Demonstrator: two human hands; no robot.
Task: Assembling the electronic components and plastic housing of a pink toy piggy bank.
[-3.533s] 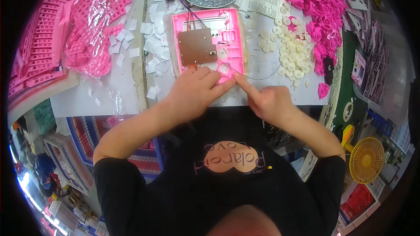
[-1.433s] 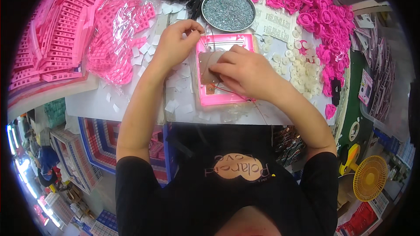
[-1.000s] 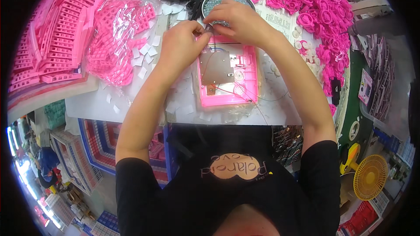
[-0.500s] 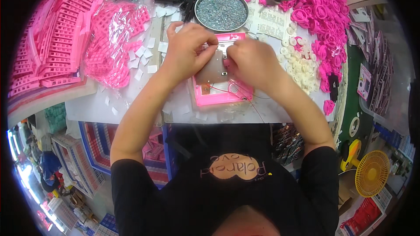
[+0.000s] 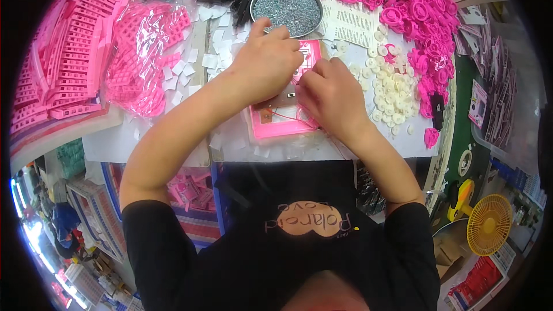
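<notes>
A pink plastic case (image 5: 283,131) lies on the worktable in front of me, with a brown circuit board (image 5: 280,102) and thin red wires inside it. My left hand (image 5: 269,62) is over the case's upper left part, fingers bent and tips closed together above the board. Close beside it, my right hand (image 5: 333,95) is at the case's right side, thumb and fingers pinched over the board's edge. Whatever sits between the fingertips of either hand is hidden. Just beyond the hands stands a round metal dish (image 5: 287,10) full of small screws.
Pink slotted parts (image 5: 75,40) and a clear bag of pink pieces (image 5: 147,52) lie at left. White paper squares (image 5: 210,60) are scattered beside the case. White round pieces (image 5: 394,95) and pink rings (image 5: 412,8) are heaped at right. A yellow fan (image 5: 489,224) stands lower right.
My left hand has shifted right, closer to the right hand, and its forearm now slants more. The dark grey tool at the top right has left the view.
</notes>
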